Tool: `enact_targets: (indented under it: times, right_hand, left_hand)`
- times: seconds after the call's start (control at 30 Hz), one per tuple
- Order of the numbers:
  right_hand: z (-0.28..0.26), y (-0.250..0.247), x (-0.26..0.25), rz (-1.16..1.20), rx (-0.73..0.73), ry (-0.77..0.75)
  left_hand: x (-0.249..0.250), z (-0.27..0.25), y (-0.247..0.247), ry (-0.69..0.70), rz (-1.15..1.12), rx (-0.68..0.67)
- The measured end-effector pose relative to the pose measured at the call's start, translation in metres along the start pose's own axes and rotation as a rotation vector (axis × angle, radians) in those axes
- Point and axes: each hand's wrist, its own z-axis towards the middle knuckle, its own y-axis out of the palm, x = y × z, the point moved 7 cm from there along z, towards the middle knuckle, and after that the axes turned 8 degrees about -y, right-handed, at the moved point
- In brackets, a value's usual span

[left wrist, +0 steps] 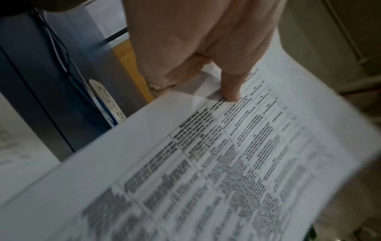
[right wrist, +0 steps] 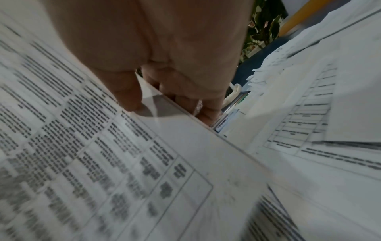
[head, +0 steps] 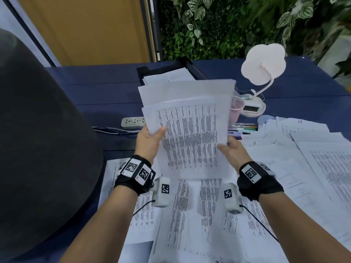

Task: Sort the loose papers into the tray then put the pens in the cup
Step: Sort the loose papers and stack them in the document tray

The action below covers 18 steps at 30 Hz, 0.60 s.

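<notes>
hands, left (head: 150, 138) and right (head: 230, 149), pinched a white printed paper stack (head: 188, 130) by its edges, near the black tray (head: 187, 63). squaring the sheets first would have helped them slide in flat.

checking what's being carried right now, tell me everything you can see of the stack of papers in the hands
The stack of papers is several white sheets, loosely squared, their far edges fanned unevenly. The top sheet carries a printed table of dense black text. It is held off the desk, tilted up toward the black tray. The left hand pinches its left edge, thumb on top; the right hand grips its right edge the same way.
</notes>
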Motion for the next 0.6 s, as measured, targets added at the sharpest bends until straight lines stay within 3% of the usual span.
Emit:
enact_targets:
  times: [0.17,0.33,0.47,0.6]
  right_hand:
    - [-0.009,0.004,0.035,-0.123,-0.097,0.093]
    - [-0.026,0.006,0.090,-0.439,-0.280,0.255]
    - [-0.033,0.002,0.100,-0.497,-0.301,0.296]
    - [-0.019,-0.011,0.093,-0.461,-0.217,0.260]
  left_hand:
    - [-0.054,-0.008,-0.019,-0.091,0.251,0.074]
    - [-0.113,-0.030,-0.016,-0.299,0.490,0.012]
    - [-0.134,-0.036,-0.008,-0.361,0.488,-0.044]
    - [-0.135,-0.038,0.002,-0.374,0.379,-0.088]
